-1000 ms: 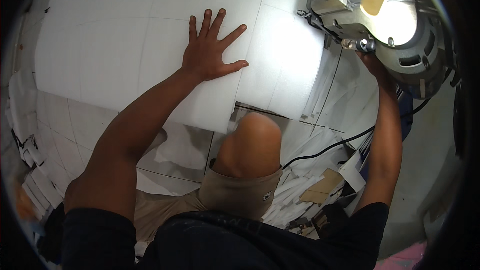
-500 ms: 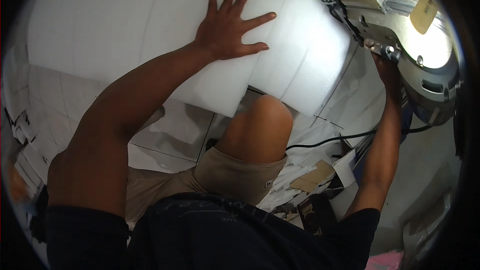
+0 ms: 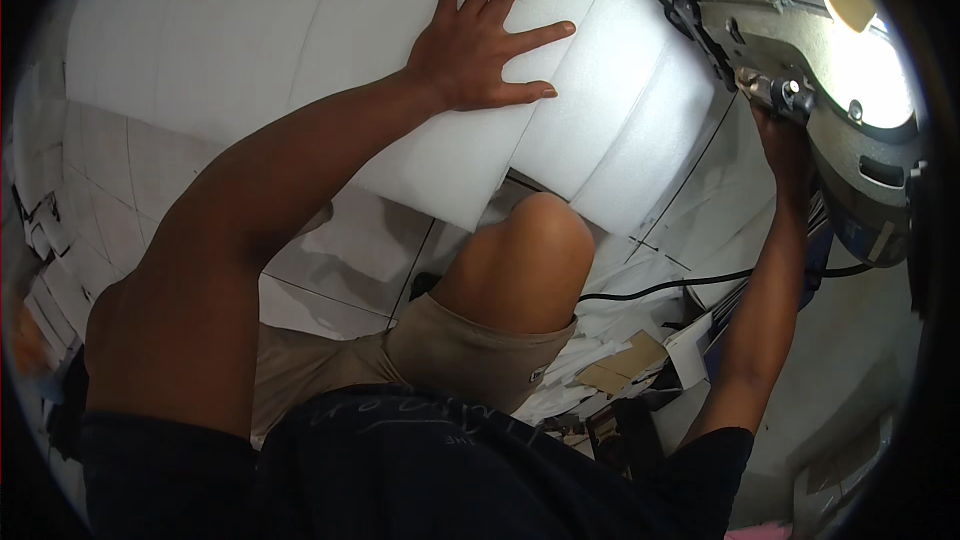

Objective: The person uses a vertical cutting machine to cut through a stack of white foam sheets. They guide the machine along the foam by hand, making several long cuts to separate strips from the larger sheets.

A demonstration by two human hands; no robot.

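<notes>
My left hand (image 3: 480, 45) lies on a white, foam-like sheet (image 3: 250, 50) with its fingers spread wide and nothing in them. Faint straight lines cross the sheet, and its lower corner hangs near my bent knee (image 3: 545, 260). At the right, my right hand (image 3: 785, 145) reaches up to the edge of a large grey metal machine (image 3: 800, 30), at a small metal fitting (image 3: 775, 90). The fitting and the machine's body hide most of its fingers, so I cannot see how they are set. A bright light glares on the machine's round part, beside a tan tag (image 3: 850, 0).
A black cable (image 3: 690, 282) runs from behind my right forearm toward my knee. Papers and a brown cardboard piece (image 3: 622, 364) lie in a pile to the right of my leg, near a dark box (image 3: 625, 435). Tiled floor (image 3: 345, 260) shows below the sheet.
The whole view has shifted slightly, so the sheet, hands and machine sit a little farther right in it. My left hand stays spread on the sheet; my right hand stays at the machine.
</notes>
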